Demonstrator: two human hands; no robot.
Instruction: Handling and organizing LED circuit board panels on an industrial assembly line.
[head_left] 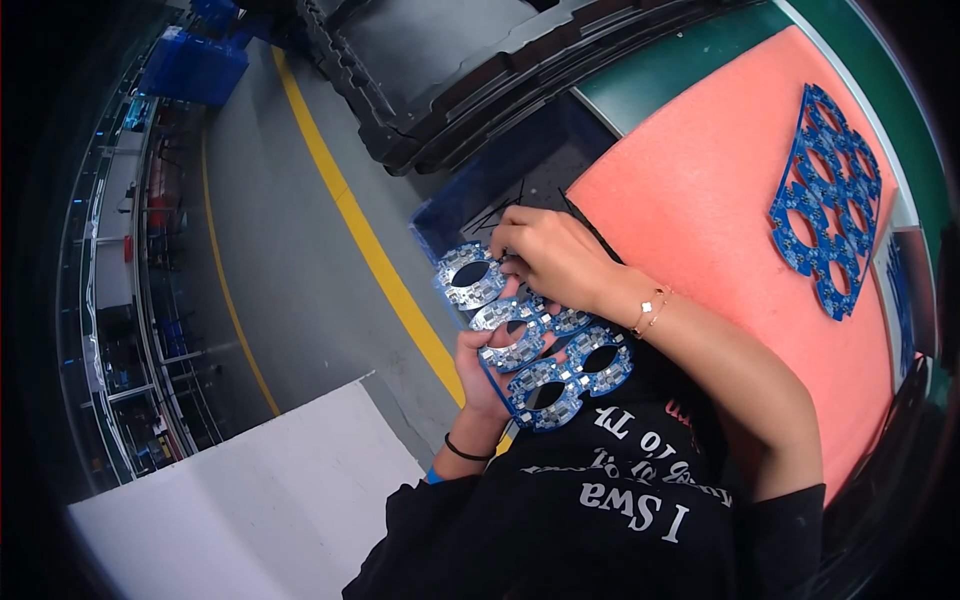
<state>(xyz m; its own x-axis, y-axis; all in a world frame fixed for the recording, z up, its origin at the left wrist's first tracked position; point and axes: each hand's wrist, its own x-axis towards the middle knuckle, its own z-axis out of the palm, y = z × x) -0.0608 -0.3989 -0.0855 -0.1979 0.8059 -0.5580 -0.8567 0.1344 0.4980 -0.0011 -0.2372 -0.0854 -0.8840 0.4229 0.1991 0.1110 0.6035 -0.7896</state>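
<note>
My left hand (pixel 486 375) holds a blue circuit board panel (pixel 552 393) from beneath and at its left edge. The panel has several rounded boards with oval openings, covered in small silver parts. My right hand (pixel 548 252) is bent over the panel's far edge, with thumb and fingers pinched there. Its fingertips partly hide what they grip. Below the hands a dark blue bin (pixel 425 228) holds thin dark strips (pixel 503 207).
To the right, a second blue circuit board panel (pixel 826 190) lies on a pink foam mat (pixel 690 160) on a green-topped table (pixel 690 55). Stacked black trays (pixel 455 95) stand beyond the bin. A white surface (pixel 260 490) is at lower left, and yellow lines (pixel 350 205) cross the grey floor.
</note>
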